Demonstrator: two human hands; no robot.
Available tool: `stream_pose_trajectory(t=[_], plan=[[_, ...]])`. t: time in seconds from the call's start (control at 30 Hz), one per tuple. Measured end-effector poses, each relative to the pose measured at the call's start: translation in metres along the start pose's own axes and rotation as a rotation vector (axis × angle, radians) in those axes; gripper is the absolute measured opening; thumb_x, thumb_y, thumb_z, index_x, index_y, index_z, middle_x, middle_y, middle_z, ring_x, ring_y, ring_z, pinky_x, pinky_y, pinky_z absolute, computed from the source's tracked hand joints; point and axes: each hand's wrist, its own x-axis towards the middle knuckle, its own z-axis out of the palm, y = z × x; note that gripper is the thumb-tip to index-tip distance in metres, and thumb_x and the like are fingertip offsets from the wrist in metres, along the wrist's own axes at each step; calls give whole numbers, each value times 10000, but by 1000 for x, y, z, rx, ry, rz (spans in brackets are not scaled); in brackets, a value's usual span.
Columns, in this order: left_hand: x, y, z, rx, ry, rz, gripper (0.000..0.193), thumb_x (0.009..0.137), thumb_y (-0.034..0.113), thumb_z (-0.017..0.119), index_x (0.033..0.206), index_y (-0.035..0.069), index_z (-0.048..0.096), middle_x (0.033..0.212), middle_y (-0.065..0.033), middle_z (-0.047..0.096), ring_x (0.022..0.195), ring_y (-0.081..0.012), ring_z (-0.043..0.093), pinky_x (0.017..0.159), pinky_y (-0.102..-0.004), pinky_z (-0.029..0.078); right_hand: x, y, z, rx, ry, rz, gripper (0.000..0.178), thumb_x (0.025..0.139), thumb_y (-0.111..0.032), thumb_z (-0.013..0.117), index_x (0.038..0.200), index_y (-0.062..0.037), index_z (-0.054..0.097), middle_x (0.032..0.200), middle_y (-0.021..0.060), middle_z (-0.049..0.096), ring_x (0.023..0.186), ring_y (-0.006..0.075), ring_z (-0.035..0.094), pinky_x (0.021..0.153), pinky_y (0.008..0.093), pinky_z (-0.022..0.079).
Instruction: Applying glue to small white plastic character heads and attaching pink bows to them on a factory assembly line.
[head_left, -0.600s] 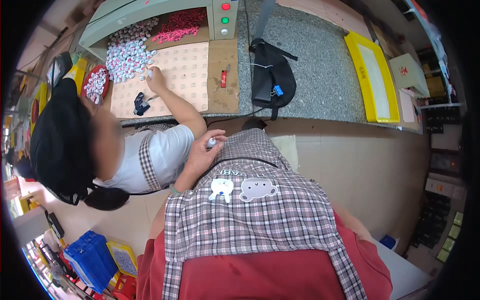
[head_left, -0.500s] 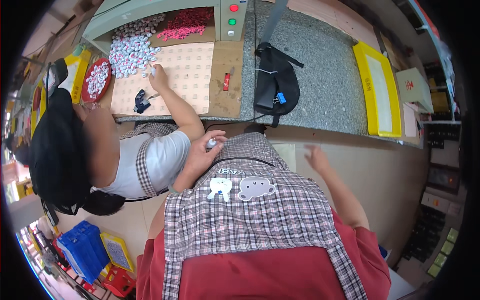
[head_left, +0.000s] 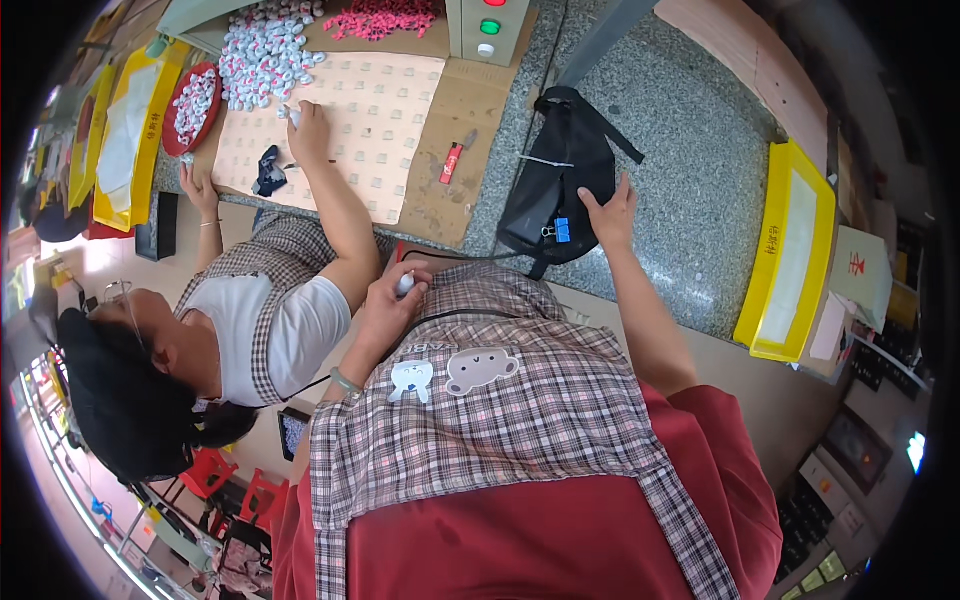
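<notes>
My left hand is curled in front of my checked apron, closed around a small white rounded piece. Over the grey speckled worktop, my right hand has its thumb and fingers apart and nothing in it. It is at the right side of a black fabric bag; whether it touches the bag I cannot tell. A blue binder clip is at the lower part of the bag, and a pale tie lies across its upper part.
At left, a co-worker handles small white pieces on a patterned sheet. Beyond are piles of white pieces and pink pieces, beside a green-grey machine. A red lighter lies on cardboard; a yellow tray is at right.
My right hand has moved forward from above the floor to the black bag's side. My left hand still holds the white piece. The view has shifted, and the co-worker's other hand now shows.
</notes>
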Motion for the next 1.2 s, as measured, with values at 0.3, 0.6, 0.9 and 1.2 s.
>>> stream_pose_trajectory(t=[0.3,0.6,0.9,1.2], plan=[[112,-29,71,410,-103,243,295,742,88,683,1011,24,580,922,-170,622,836,-304,614,735,-353,480,-34,53,27,281,0,101,778,688,-336,765,1253,64,409,1154,230,539,1061,334,535,916,350,423],[143,-24,97,539,-104,264,248,730,128,676,924,12,574,801,-199,609,760,-385,587,679,-429,469,-34,47,26,746,-282,476,475,720,-199,748,1078,30,535,1005,121,619,921,191,588,797,308,466],[127,0,101,321,-53,261,182,718,126,658,840,15,584,752,-201,597,717,-351,599,646,-394,472,-50,51,21,1219,-296,509,344,821,-139,640,1130,-44,524,1095,91,592,1032,222,561,877,396,457],[110,37,106,203,-67,372,166,722,115,664,816,12,572,710,-164,588,670,-308,597,641,-359,472,-49,3,4,1487,-635,640,492,841,-220,635,1249,-15,450,1208,114,544,1120,262,520,977,431,409]])
